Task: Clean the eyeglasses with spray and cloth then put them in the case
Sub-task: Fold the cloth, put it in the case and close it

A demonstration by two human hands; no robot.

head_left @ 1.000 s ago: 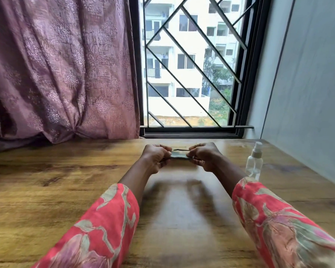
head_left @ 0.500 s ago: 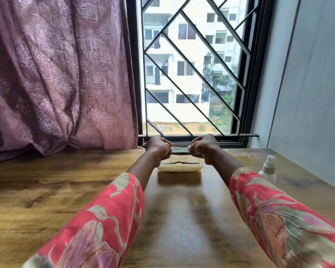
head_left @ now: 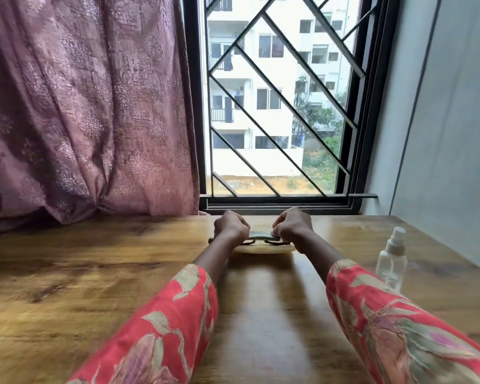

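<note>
A pale cream case (head_left: 263,250) lies open on the wooden table (head_left: 67,273) near the window. The dark-framed eyeglasses (head_left: 263,241) lie in it, mostly hidden. A folded grey-green cloth (head_left: 261,234) is stretched flat just over the eyeglasses. My left hand (head_left: 230,228) pinches its left end and my right hand (head_left: 291,227) pinches its right end. Whether the cloth touches the eyeglasses I cannot tell. A clear spray bottle (head_left: 391,259) with a white cap stands upright to the right of my right forearm.
A mauve curtain (head_left: 81,106) hangs at the back left and rests on the table's far edge. A barred window (head_left: 275,106) is straight ahead. A grey wall (head_left: 455,134) runs along the table's right side.
Both hands moved away from me with the folded cloth. It was held above the case and now sits low over the eyeglasses. The view tilted up.
</note>
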